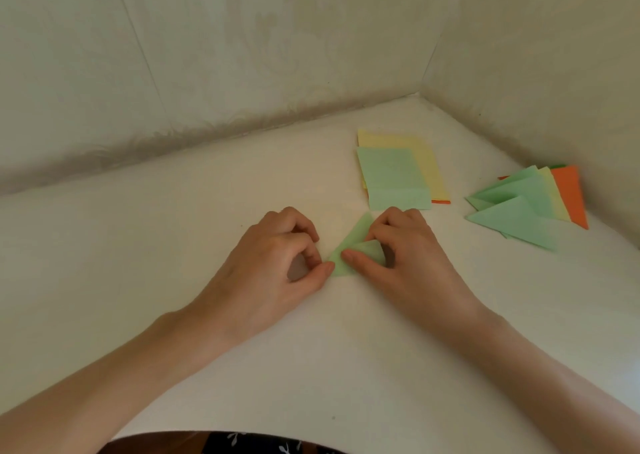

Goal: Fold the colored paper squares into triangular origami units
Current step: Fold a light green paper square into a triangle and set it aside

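A green paper triangle (348, 251) lies on the white table (242, 332), a little right of the table's middle and right in front of the person. One point of it faces 12 o'clock, and a flap (373, 250) at its 3 o'clock side is lifted and curling over.

The left hand (284, 263) sits at 9 o'clock of the triangle. Its fingers are curled in, and its thumb tip and index fingertip meet on the paper's lower-left corner. Whether they pinch that corner or only press it down cannot be told.

The right hand (412, 259) sits at 3 o'clock of the triangle. Its thumb lies flat across the paper, pointing to 9 o'clock. Its other fingers are bent over the raised flap and hold it.

At 1 o'clock of the triangle, near it but apart, is a stack of unfolded squares. A green sheet (391, 176) is on top, a yellow sheet (427, 162) is under it, and an orange edge (440, 201) shows at the bottom.

At 3 o'clock, well apart and close to the right wall (554, 72), lies a fanned pile of folded triangles (512, 221). They are green in front, then yellow (558, 197), then orange (572, 199).

Dark patterned cloth (277, 446) shows at the 6 o'clock edge of the view.
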Tool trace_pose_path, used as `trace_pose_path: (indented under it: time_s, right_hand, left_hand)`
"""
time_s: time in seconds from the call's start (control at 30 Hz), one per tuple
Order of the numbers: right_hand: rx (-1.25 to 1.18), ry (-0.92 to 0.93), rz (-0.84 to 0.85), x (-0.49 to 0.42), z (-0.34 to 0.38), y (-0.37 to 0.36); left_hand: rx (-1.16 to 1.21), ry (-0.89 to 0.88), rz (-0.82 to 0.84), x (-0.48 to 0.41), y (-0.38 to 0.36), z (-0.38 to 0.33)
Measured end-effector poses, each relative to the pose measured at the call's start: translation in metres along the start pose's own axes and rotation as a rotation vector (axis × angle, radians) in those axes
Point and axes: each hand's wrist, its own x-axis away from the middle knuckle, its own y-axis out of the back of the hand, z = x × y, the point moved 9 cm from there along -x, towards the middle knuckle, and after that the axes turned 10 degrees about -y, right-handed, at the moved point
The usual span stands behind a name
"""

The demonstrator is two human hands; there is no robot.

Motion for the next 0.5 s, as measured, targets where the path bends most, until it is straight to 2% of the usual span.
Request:
trace_pose_path:
  time_s: [0.13, 0.27, 0.43, 0.5]
  right_hand:
    - [0.093, 0.096, -0.112, 0.003, 0.006, 0.002]
    - [0.122, 0.109, -0.165, 0.005, 0.004, 0.002]
    - [0.136, 0.098, -0.141, 0.001, -0.001, -0.001]
    - [0.164, 0.061, -0.114, -0.001, -0.006, -0.003]
  left_hand:
    - [-0.076, -0.004, 0.009, 0.000, -0.002, -0.001]
    - [-0.113, -0.019, 0.011, 0.001, -0.002, -0.003]
    - [-0.183, -0.054, 0.038, 0.000, -0.001, -0.006]
    - [-0.133, -0.081, 0.067, 0.000, -0.002, -0.006]
